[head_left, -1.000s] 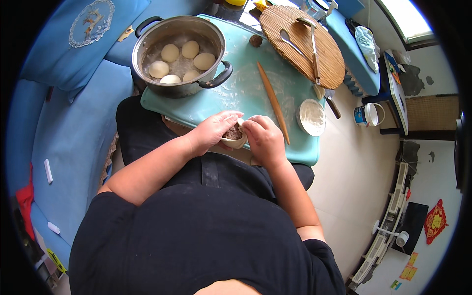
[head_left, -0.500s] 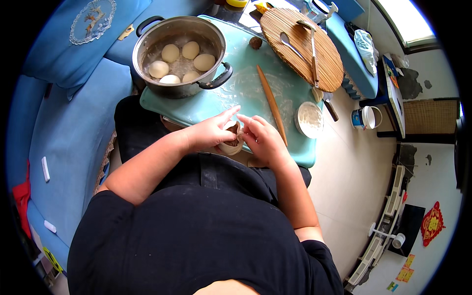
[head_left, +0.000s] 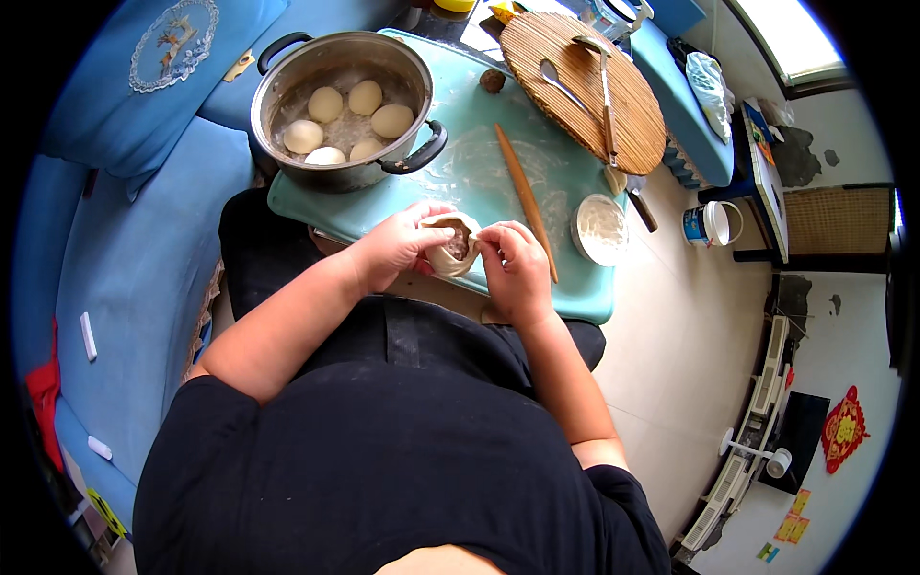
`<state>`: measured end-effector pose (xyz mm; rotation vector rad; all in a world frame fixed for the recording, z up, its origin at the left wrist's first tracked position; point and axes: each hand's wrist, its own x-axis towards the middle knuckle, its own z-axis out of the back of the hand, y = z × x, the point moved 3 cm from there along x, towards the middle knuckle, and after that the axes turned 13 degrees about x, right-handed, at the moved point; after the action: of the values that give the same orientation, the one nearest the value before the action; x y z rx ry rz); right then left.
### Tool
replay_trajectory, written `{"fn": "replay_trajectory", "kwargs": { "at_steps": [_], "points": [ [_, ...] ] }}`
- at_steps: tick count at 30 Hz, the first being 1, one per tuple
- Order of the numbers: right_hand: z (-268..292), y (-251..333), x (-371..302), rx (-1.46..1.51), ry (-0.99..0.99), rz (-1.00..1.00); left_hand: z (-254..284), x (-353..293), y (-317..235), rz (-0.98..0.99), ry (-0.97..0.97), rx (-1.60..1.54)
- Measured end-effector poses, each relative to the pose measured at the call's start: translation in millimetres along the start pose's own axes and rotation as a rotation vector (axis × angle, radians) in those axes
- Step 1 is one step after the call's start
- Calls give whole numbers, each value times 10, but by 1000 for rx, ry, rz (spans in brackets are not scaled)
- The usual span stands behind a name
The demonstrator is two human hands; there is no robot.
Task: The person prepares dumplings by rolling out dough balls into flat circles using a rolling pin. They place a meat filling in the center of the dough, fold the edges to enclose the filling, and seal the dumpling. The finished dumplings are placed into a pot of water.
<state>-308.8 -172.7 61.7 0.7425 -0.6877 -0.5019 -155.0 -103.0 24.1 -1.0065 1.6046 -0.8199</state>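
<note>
My left hand (head_left: 401, 247) cradles a partly closed filled bun (head_left: 443, 262), its thumb lying over the brown filling in the opening. On the other side, my right hand (head_left: 517, 268) pinches the edge of the bun's pale dough wrapper between thumb and fingers. The bun is held above the near edge of a light green board (head_left: 460, 158). A wooden rolling pin (head_left: 525, 196) lies on the board beyond my right hand. To the right of the pin stands a white bowl of flour (head_left: 602, 230).
A steel pot (head_left: 343, 177) holding several pale dough balls (head_left: 326, 104) stands at the board's far left. Behind lies a round slatted lid (head_left: 565, 62) with a spoon and a long-handled utensil on it. A small brown ball (head_left: 493, 80) rests near the lid. A blue sofa (head_left: 134, 259) is at left.
Both hands and the bun have shifted slightly up. The bun's opening has turned into fuller view, and my right fingers have drawn from over it to pinch its right edge.
</note>
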Motion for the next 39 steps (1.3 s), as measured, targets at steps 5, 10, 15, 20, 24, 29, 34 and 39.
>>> {"fn": "replay_trajectory", "kwargs": {
  "at_steps": [5, 10, 15, 20, 24, 29, 34, 39],
  "points": [
    [6, 95, 40, -67, 34, 191, -85, 30, 68, -84, -22, -57],
    [39, 51, 32, 134, 104, -168, -161, -14, 30, -51, 19, -120],
    [30, 29, -6, 83, 157, -109, -155, 32, 55, -161, 74, -12],
    [6, 4, -26, -8, 110, 75, -140, 20, 82, -82, 94, 1],
    [21, 103, -2, -102, 57, 162, -190, -38, 14, 50, 4, -118],
    [28, 70, 4, 36, 78, 72, -160, 11, 44, -42, -57, 47],
    [38, 56, 14, 141, 220, -169, -157, -63, -2, 125, 91, 37],
    [34, 54, 11, 130, 258, -127, -193, 11, -19, 105, 81, 74]
  ]
}}
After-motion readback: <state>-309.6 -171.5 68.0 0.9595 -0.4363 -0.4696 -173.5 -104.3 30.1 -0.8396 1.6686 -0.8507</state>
